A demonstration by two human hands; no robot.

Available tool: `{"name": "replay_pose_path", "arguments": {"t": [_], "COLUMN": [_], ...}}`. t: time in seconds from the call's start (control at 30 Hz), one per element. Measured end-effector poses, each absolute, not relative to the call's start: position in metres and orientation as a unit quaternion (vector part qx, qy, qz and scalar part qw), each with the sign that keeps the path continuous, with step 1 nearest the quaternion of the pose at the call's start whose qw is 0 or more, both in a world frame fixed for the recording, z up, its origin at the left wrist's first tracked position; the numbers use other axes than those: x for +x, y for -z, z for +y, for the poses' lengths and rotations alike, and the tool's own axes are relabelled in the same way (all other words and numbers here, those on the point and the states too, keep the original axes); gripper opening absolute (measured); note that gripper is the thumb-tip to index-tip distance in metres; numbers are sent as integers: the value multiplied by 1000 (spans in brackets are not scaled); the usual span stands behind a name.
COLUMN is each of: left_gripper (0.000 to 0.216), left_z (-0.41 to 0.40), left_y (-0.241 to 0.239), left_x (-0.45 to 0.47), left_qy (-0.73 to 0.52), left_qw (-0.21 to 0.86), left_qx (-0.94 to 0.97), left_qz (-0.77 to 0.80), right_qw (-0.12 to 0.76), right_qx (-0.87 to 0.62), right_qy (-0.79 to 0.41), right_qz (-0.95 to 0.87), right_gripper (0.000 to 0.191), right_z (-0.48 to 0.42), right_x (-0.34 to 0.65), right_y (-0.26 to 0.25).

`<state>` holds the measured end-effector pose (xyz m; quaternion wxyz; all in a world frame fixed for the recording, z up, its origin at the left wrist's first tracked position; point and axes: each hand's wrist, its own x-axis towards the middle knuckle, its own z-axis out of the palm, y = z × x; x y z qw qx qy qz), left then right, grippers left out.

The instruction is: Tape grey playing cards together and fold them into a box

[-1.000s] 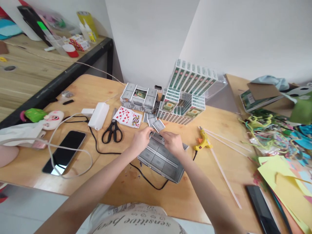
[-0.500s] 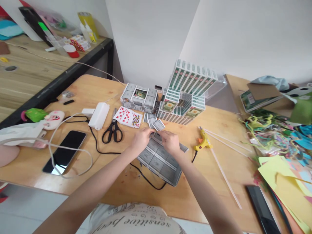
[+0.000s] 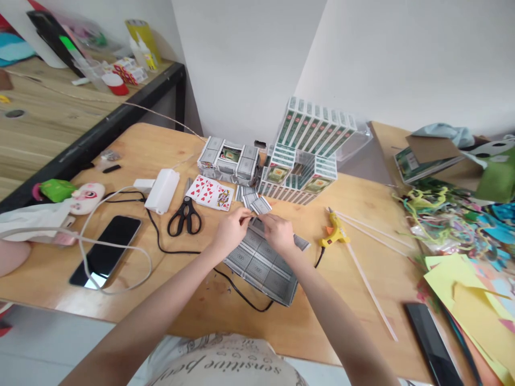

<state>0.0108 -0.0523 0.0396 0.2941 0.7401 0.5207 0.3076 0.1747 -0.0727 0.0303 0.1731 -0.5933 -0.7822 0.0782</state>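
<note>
Left hand (image 3: 232,231) and right hand (image 3: 280,233) curl at the far rim of a grey, card-patterned rectangular tray (image 3: 257,264), grip unclear. Its long axis slants rightward toward the light wooden tabletop (image 3: 346,305)'s near edge, its near-right corner slightly closer than a second ago.

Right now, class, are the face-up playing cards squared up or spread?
Spread: the face-up playing cards overlap, several faces showing beside the scissors.
</note>
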Motion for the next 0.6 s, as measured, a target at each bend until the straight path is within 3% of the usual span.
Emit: {"name": "replay_pose_path", "arguments": {"t": [0.6], "left_gripper": [38], "left_z": [-59], "left_y": [-38], "left_x": [6], "left_qy": [-220], "left_qw": [204], "left_qx": [800], "left_qz": [519], "right_qw": [164], "right_qx": [-547], "right_qy": [-66], "right_qz": [-818], "right_gripper": [37], "right_z": [-74], "right_x": [173], "right_y": [-28]}}
